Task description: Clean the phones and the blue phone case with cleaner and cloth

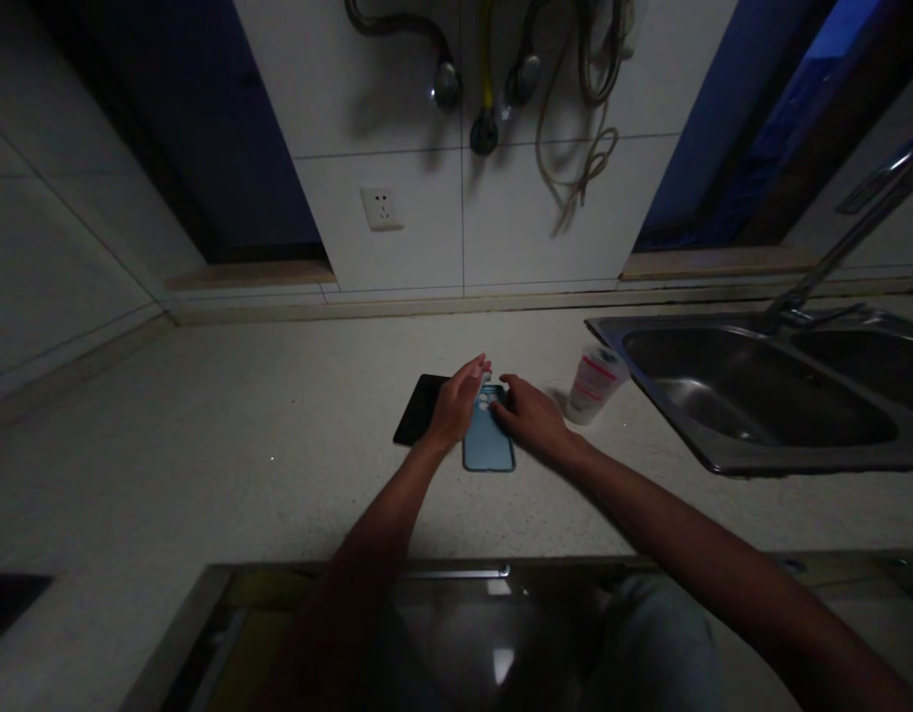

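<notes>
One blue phone case [489, 445] lies on the counter [278, 415]. Left hand [458, 403], fingers straight, beside it; right hand [528, 415] presses it flat-fingered. One black phone [418, 407] left, one cup [593, 384] right.

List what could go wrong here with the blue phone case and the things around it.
1. The small white bottle stands close behind the right hand; an elbow or wrist swing might tip it toward the sink.
2. The left hand overlaps the black phone beside the blue phone case and could nudge it.
</notes>
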A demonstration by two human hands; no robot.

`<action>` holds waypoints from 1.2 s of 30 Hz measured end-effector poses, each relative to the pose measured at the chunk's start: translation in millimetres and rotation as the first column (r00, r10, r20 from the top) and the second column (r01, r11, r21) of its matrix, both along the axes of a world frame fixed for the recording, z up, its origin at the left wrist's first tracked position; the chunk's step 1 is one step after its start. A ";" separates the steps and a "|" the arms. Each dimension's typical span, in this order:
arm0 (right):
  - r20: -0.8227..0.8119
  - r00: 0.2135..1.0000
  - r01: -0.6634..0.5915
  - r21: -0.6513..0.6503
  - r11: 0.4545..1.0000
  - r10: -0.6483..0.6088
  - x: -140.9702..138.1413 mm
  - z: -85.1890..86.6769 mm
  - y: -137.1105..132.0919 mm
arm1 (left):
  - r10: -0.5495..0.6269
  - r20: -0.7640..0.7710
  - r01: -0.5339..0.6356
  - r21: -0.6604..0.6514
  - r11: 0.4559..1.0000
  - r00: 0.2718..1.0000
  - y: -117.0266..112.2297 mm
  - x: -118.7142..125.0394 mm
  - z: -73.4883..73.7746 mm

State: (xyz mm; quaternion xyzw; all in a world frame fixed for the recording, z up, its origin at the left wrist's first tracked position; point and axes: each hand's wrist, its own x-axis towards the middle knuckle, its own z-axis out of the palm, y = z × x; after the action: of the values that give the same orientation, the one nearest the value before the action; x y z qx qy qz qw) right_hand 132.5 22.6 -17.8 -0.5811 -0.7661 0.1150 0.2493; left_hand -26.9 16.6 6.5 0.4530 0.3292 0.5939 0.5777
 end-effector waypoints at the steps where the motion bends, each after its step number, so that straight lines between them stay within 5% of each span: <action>1: 0.020 1.000 -0.001 -0.010 1.000 0.001 0.4 0.2 -1.5 | -0.032 0.016 0.032 -0.012 0.999 0.999 -1.9 0.8 -0.2; 4: 0.031 0.999 0.009 -0.054 0.998 -0.008 2.8 0.8 -3.5 | -0.056 0.015 0.056 -0.025 0.998 0.998 -5.9 2.4 -1.6; 9: -0.010 1.000 0.002 -0.079 0.997 -0.003 7.2 0.8 -5.9 | 0.125 -0.209 -0.098 0.132 0.986 0.970 -6.7 -0.2 -2.7; 15: 0.003 1.000 -0.014 -0.091 0.996 0.015 8.0 5.8 -9.9 | 0.336 -0.511 -0.128 0.399 0.908 0.791 -6.5 -1.7 -2.9; 21: -0.006 0.999 -0.032 -0.074 0.997 0.031 9.6 5.5 -8.5 | 0.412 -0.643 -0.088 0.473 0.876 0.646 -5.7 -0.6 -15.0; 27: -0.014 1.000 -0.022 -0.080 0.997 0.021 11.0 3.3 -5.7 | 0.519 -0.803 0.054 0.556 0.829 0.294 -2.9 0.9 -21.9; 36: -0.021 0.999 -0.033 -0.057 0.998 0.032 13.5 0.3 -2.6 | 0.546 -0.804 0.102 0.580 0.808 0.236 -1.1 1.4 -24.1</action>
State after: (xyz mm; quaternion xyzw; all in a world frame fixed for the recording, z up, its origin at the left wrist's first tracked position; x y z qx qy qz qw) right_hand 146.0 20.0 -17.6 -0.5742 -0.7693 0.1469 0.2384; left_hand -25.6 15.5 -17.5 0.7971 0.4968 0.3428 0.0172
